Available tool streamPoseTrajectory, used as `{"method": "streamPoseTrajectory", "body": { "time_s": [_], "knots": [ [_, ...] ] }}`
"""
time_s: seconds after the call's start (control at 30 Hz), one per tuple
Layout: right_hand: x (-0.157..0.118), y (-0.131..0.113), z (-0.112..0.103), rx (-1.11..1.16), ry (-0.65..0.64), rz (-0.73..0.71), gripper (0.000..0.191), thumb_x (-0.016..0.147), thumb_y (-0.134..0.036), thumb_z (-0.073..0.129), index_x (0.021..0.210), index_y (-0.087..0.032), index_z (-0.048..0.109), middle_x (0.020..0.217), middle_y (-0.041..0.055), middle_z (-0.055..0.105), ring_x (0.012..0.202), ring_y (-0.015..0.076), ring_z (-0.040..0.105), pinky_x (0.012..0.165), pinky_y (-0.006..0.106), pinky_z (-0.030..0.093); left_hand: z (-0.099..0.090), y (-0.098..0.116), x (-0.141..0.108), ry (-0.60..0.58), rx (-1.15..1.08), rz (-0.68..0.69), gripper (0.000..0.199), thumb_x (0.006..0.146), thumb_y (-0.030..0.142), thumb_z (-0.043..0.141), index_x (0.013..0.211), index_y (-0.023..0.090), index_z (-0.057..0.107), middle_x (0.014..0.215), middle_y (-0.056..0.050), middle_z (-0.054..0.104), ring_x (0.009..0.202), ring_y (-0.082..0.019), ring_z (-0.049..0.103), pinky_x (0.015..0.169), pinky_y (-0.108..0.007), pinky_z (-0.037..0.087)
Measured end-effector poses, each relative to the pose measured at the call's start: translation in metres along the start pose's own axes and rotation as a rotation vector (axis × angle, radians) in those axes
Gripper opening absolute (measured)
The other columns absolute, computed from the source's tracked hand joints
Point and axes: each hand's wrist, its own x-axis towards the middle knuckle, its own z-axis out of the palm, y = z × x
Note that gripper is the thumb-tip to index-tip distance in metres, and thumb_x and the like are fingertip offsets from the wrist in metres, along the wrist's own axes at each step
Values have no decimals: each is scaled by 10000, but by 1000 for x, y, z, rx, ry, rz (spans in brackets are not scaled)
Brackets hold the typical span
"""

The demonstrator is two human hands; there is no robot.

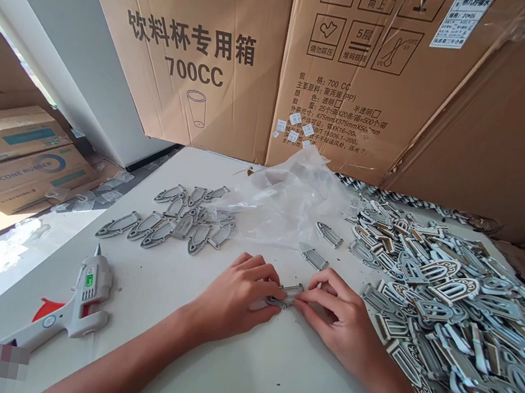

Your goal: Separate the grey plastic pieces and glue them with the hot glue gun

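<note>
A person's bare left hand (235,299) and right hand (337,320) come together at the middle of a white worktop (233,369), fingertips clamped from both sides on a narrow grey-and-silver cut-out piece (284,295). The fingers cover most of it, so its full shape, and whether it is one layer or two, cannot be made out. It looks light and thin, likely stiff but possibly brittle at its slim points, and its material cannot be told from this view; its long edges appear the safest place to grip. To the left lies a loose cluster of grey pointed cut-outs (117,224), with a white-and-grey hot glue gun (89,288) resting on its side nearer the person. Two similar grey pieces (329,235) sit just ahead of the hands, beside a crumpled clear plastic bag (286,200). A deep heap of grey-and-white arched cut-outs (447,321) fills the right side and runs out of frame. Brown cardboard cartons (185,56) stand behind the worktop. The lower left corner is pixelated.
</note>
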Motion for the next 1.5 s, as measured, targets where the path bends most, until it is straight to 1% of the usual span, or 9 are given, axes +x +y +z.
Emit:
{"method": "streamPoseTrajectory", "body": {
  "time_s": [0.27, 0.4, 0.57, 0.77, 0.9, 1.0, 1.1, 1.27, 1.5],
  "knots": [
    [0, 2, -3, 11, -107, 1, 175, 1111, -269, 578, 1173, -256, 741, 1201, 20, 658, 946, 122, 670, 730, 202, 526, 1, -2, -2, 34, 33, -58, 224, 1057, 224, 589, 1200, 309, 739, 1234, -29, 697, 1074, -218, 625, 965, -422, 453],
    [0, 6, 1, -120, -79, -47, 222, 1142, -291, 521, 1249, -269, 715, 1260, 21, 659, 1087, 167, 678, 947, 279, 563, 1, -2, -2, 64, 55, -121, 324, 1033, 223, 618, 1335, 324, 676, 1386, -54, 635, 1201, -255, 598, 1030, -466, 469],
    [2, 12, 3, -353, -39, -27, 366, 1163, -396, 476, 1477, -260, 604, 1435, 49, 590, 1255, 235, 604, 994, 352, 574, 3, -4, -2, 136, 73, -157, 334, 994, 263, 669, 1327, 285, 648, 1342, -69, 648, 1194, -267, 601, 1016, -476, 503],
    [9, 42, -6, -561, 176, 25, 447, 1181, -480, 383, 1542, -281, 557, 1582, 42, 495, 1391, 310, 462, 1179, 517, 382, 4, -2, -2, 185, 111, -207, 288, 936, 295, 703, 1220, 251, 675, 1240, -68, 679, 1127, -270, 624, 967, -465, 550],
    [11, 64, -12, -654, 148, 68, 484, 1200, -437, 278, 1602, -246, 468, 1555, 86, 529, 1503, 342, 352, 1205, 593, 207, 2, -1, -1, 129, 53, -170, 338, 920, 140, 604, 1235, 247, 663, 1228, -59, 684, 1135, -245, 634, 936, -417, 573],
    [11, 67, -14, -628, 179, 55, 438, 1195, -383, 301, 1550, -227, 506, 1366, 101, 651, 1452, 298, 431, 1189, 534, 217, 2, -1, -2, 84, -2, -121, 385, 928, 96, 568, 1266, 260, 655, 1330, -66, 650, 1213, -235, 623, 957, -392, 578],
    [9, 67, -14, -661, 255, 65, 413, 1168, -359, 358, 1470, -203, 592, 1347, 120, 639, 1393, 307, 469, 1130, 496, 280, 2, -1, -2, 117, 35, -146, 384, 933, 163, 639, 1300, 273, 657, 1397, -75, 626, 1295, -276, 578, 1009, -436, 563],
    [5, 72, -14, -673, 291, 130, 356, 1142, -424, 439, 1195, -211, 718, 1184, 83, 703, 1171, 307, 581, 999, 460, 324, -3, -4, 0, 109, 41, -226, 315, 945, 232, 710, 1257, 248, 680, 1142, -37, 731, 1091, -265, 628, 995, -485, 538],
    [7, 60, -20, -461, 400, 121, 272, 1069, -368, 532, 1210, -196, 689, 1014, 52, 680, 868, 198, 631, 821, 337, 464, 0, -6, -1, 107, -106, -243, 274, 982, 128, 622, 1204, 269, 698, 1023, -10, 749, 1024, -220, 658, 904, -391, 549]
  ]
}}
